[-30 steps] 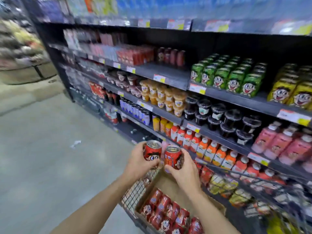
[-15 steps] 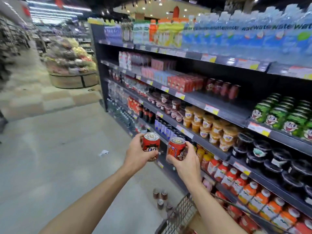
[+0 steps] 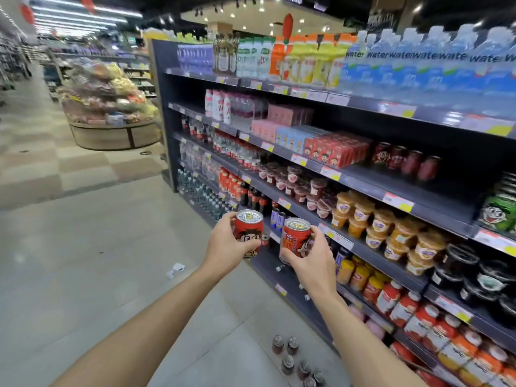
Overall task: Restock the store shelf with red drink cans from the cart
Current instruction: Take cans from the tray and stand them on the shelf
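Near, low right: loose dark cans [image 3: 296, 358] standing on floor. Mid: left hand [image 3: 226, 247] wrapped round one red can [image 3: 248, 233]; right hand [image 3: 310, 261] wrapped round a second red can [image 3: 296, 237]; both upright, held apart, short of the shelving. Far right: four red cans [image 3: 405, 162] at back of shelf [image 3: 391, 188], front bare. Judged: carry stage, placement not yet done; cart out of view.
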Motion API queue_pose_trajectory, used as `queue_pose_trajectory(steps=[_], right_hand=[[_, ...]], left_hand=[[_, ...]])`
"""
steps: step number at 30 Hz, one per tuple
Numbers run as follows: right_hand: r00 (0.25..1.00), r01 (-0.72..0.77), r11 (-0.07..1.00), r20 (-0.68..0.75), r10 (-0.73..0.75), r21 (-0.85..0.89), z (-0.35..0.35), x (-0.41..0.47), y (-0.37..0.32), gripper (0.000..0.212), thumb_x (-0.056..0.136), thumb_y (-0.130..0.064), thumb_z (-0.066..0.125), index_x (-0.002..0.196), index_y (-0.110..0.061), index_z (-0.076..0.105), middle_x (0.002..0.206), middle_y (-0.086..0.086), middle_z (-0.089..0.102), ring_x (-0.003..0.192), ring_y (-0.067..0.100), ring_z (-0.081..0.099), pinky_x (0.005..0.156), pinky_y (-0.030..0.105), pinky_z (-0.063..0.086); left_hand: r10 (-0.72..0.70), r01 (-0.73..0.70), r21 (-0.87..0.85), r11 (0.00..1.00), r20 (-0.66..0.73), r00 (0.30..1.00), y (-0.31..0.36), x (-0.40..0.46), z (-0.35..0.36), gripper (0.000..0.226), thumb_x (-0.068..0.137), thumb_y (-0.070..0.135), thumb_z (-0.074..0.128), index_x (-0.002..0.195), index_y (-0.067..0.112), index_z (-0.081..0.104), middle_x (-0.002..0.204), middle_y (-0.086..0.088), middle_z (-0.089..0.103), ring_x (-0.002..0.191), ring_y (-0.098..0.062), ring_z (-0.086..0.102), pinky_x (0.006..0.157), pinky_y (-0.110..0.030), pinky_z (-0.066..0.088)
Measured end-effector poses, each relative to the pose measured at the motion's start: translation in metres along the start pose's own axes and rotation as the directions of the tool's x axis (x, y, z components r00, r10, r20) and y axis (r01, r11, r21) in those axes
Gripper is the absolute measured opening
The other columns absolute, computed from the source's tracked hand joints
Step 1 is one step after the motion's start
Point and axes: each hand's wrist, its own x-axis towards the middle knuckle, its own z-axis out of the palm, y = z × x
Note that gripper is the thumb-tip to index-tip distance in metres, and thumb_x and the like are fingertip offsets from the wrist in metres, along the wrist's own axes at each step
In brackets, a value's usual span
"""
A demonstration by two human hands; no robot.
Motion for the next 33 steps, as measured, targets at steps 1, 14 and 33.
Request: queue_pose_trajectory(steps=[1, 14, 33], right_hand=[[1.000, 0.001, 1.000, -0.004, -0.001, 0.000, 0.005, 0.009, -0.002, 0.070, 0.073, -0.036, 0.083, 0.132, -0.032, 0.044, 0.118, -0.015, 0.054, 0.102, 0.003, 0.051, 0.085, 0.026, 0.042], [0.986, -0.049, 0.992, -0.167, 0.029, -0.120, 0.045, 0.187, 0.039, 0.079, 0.074, -0.039, 0.084, 0.136, -0.025, 0.038, 0.131, -0.004, 0.055, 0.116, 0.016, 0.057, 0.085, 0.031, 0.049], [0.823, -0.329, 0.917, -0.545, 0.162, -0.224, 0.003, 0.348, 0.097, 0.076, 0.071, -0.042, 0.085, 0.130, -0.028, 0.039, 0.126, -0.005, 0.057, 0.114, 0.015, 0.058, 0.087, 0.028, 0.045]], left_hand=[[-0.001, 0.001, -0.004, 1.000, 0.008, 1.000, -0.003, 0.011, -0.001, 0.067, 0.064, 0.022, 0.088, 0.116, 0.033, 0.048, 0.109, 0.010, 0.063, 0.098, -0.002, 0.062, 0.085, -0.027, 0.054], [0.007, -0.017, 0.046, 0.999, 0.205, 0.979, -0.031, 0.194, 0.062, 0.069, 0.070, 0.024, 0.085, 0.127, 0.026, 0.047, 0.111, 0.009, 0.061, 0.101, -0.009, 0.062, 0.087, -0.029, 0.053], [0.269, -0.264, -0.091, 0.960, 0.555, 0.787, 0.001, 0.391, 0.249, 0.072, 0.071, 0.032, 0.086, 0.131, 0.025, 0.047, 0.108, 0.013, 0.059, 0.100, -0.007, 0.058, 0.086, -0.027, 0.048]])
